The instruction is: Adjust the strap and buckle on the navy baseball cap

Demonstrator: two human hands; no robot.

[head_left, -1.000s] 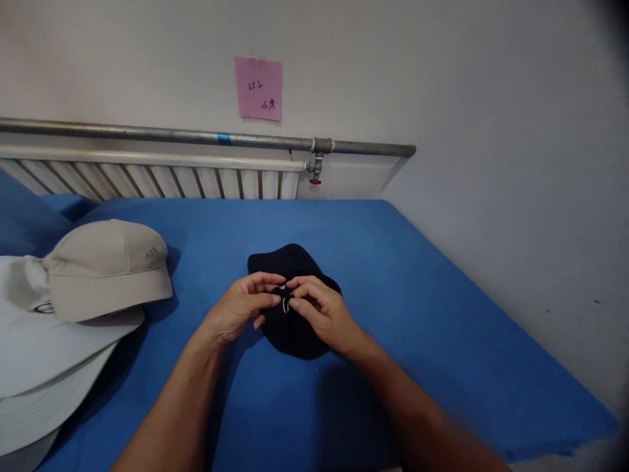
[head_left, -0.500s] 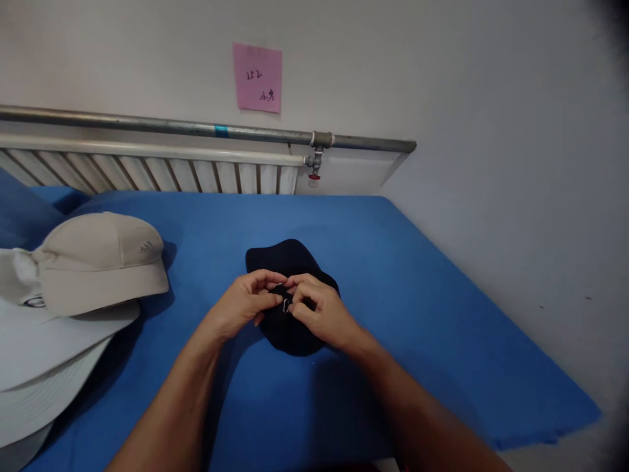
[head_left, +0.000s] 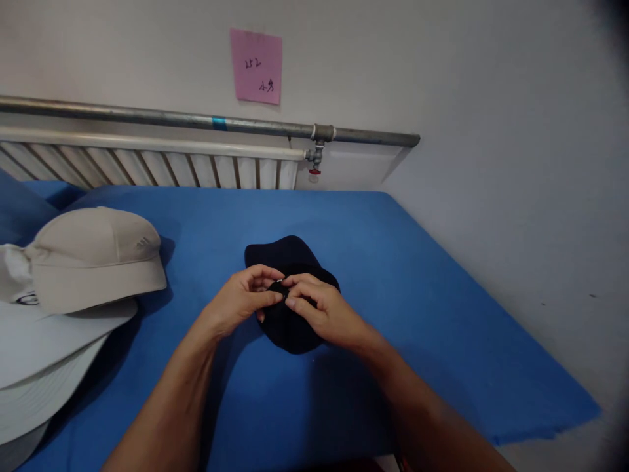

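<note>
A black cap (head_left: 295,331) rests on the blue-covered table, its brim (head_left: 280,252) pointing away from me. My left hand (head_left: 244,295) is closed at the cap's back opening, thumb and fingers pinching the strap there from the left. From the right, my right hand (head_left: 322,305) pinches the same strap, its fingertips nearly meeting those of my left hand. A small bit of metal shows between the fingers, but most of the buckle and strap is hidden by them.
Several stacked caps stand at the left, with a beige cap (head_left: 101,255) and a white brim (head_left: 59,337) showing. Behind the blue table (head_left: 393,262) are a radiator (head_left: 157,164), a pipe (head_left: 265,130) with a red-handled valve (head_left: 314,172), and a pink note (head_left: 257,65).
The right thumb and fingers have shifted left and closed over the metal buckle, which was plainly visible before. The cap has stayed in place; the view has tilted slightly.
</note>
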